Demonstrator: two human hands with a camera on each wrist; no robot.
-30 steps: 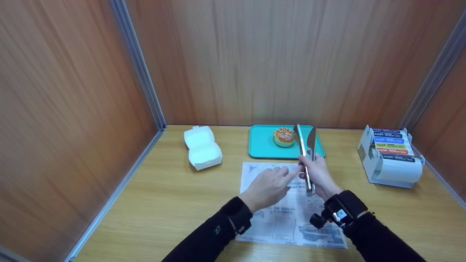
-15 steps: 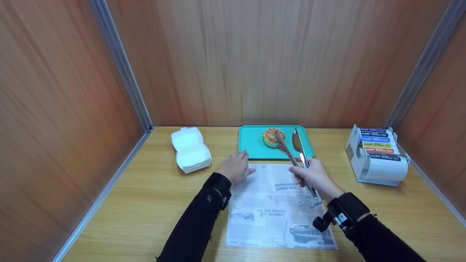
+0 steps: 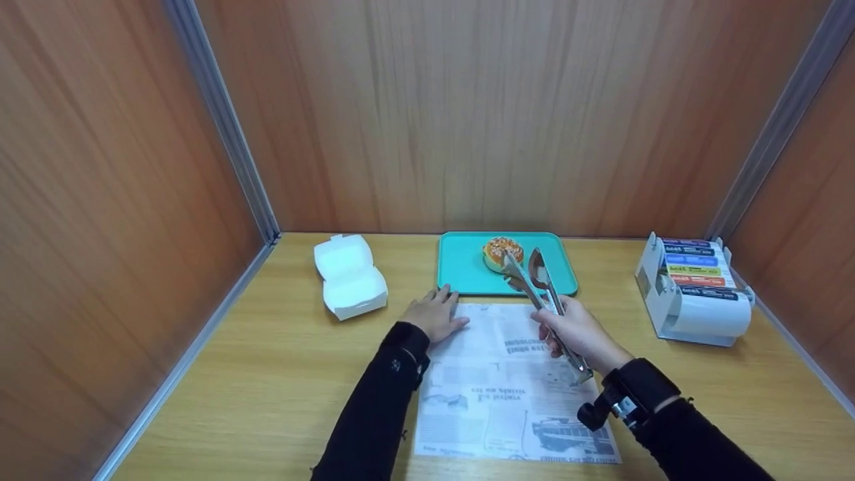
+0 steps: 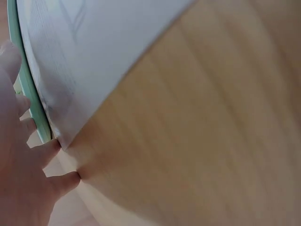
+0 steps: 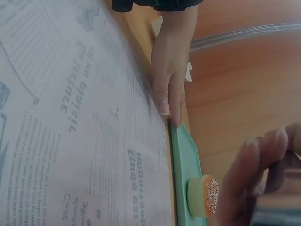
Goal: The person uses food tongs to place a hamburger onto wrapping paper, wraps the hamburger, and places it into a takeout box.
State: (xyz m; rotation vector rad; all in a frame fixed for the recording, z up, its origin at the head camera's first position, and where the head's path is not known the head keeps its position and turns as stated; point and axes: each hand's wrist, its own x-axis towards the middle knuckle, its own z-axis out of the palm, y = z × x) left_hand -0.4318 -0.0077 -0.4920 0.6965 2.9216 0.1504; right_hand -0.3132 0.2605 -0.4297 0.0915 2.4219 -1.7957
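Note:
My right hand (image 3: 580, 334) grips a pair of metal tongs (image 3: 538, 267), whose jaws are spread and point at the back. One tong tip overlaps the seeded bun (image 3: 502, 251) in the head view. That bun rests on a turquoise tray (image 3: 461, 264). With fingers spread, my left hand (image 3: 433, 316) rests at the far left corner of a newsprint-patterned paper sheet (image 3: 487, 374), right by the tray's near edge. In the left wrist view the left hand's fingertips (image 4: 73, 179) touch the wood and the paper corner. Curled right-hand fingers (image 5: 249, 162) fill the right wrist view's lower right.
An opened white burger box (image 3: 354, 284) stands on the table (image 3: 280, 374) at the left. To the right is a white dispenser (image 3: 701, 294) with coloured labels and a roll. Wooden panels (image 3: 427, 120) close off the back and sides.
The left hand has left its place by the tongs and come down at the paper's far left corner. The tongs have swung leftward and spread wider, their tips nearer the bun.

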